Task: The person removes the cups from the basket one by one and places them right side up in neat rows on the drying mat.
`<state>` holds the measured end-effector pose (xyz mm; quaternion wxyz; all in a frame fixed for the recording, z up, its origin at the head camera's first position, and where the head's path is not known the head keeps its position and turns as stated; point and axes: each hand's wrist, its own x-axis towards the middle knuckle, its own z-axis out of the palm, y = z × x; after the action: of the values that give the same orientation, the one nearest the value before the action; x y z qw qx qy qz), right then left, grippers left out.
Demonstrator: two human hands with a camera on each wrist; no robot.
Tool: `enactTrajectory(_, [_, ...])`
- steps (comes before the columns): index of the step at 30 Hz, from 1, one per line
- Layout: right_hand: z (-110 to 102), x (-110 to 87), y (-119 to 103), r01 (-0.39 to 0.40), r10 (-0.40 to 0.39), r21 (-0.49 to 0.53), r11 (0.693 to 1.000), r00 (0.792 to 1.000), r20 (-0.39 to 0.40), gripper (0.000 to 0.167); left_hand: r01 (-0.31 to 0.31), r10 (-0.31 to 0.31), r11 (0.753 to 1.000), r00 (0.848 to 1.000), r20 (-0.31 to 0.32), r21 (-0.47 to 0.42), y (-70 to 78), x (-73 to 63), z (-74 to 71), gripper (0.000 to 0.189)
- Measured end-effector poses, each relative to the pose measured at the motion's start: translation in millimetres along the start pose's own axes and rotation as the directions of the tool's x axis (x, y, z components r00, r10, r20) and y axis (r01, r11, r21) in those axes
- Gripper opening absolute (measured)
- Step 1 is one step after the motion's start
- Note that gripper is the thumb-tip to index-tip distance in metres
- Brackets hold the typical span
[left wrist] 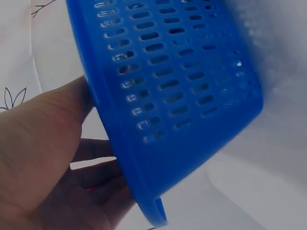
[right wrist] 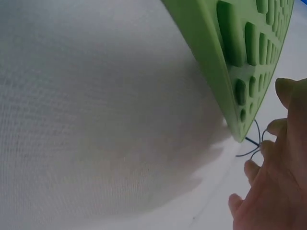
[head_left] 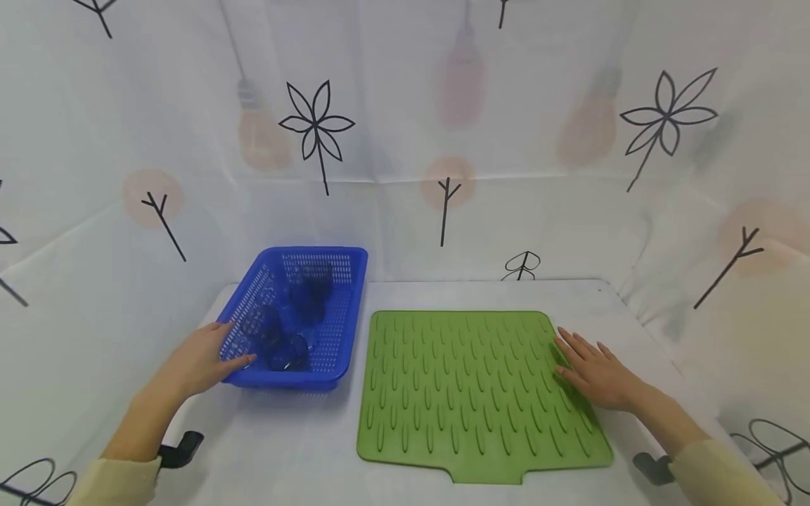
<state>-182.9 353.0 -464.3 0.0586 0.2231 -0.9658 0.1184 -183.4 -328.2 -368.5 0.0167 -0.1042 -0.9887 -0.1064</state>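
Note:
A blue plastic basket (head_left: 345,337) with slotted walls stands at the left of the white table. Several dark, see-through objects (head_left: 272,334) lie inside it; their kind is hard to make out. My left hand (head_left: 201,357) reaches over the basket's near left rim, thumb and fingers spread apart. The left wrist view shows its fingers partly hidden behind the blue rim (left wrist: 112,124). To the right lies a flat green mat (head_left: 465,393) with rows of raised oval ridges. Along its right edge is my right hand (head_left: 598,372), fingers extended; in the right wrist view it appears beside the mat's edge (right wrist: 211,62).
The white table (head_left: 285,443) ends at a back edge against a white patterned cloth (head_left: 392,126) with flowers and bulbs. That cloth also hangs at both sides. Dark wrist mounts (head_left: 181,450) sit near the sleeves. A short tab juts from the mat's near edge.

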Motion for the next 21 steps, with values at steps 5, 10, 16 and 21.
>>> enactTrajectory(5, [0, 0.7, -9, -0.039, 0.038, 0.005, 0.999, 0.995, 0.089, 0.061, 0.01, -0.01, 1.0, 0.999, 0.041, -0.001, 4.0, 2.2, -0.7, 0.08])
enactTrajectory(10, [3, 1.1, -12, -0.084, 0.08, 0.019, 0.996, 0.986, 0.147, 0.062, 0.018, -0.015, 0.999, 0.994, 0.108, -0.027, 4.0, 4.5, 3.8, 0.077])
enactTrajectory(16, [13, -0.3, -7, -0.095, 0.081, 0.085, 0.992, 0.984, 0.158, 0.061, 0.007, 0.0, 0.999, 0.991, 0.136, -0.049, 2.9, 7.8, 7.0, 0.075])
enactTrajectory(21, [21, -0.8, 4, -0.07, 0.056, 0.102, 0.992, 0.99, 0.132, 0.063, -0.001, 0.008, 0.998, 0.992, 0.125, -0.063, 2.8, 13.1, 4.3, 0.077])
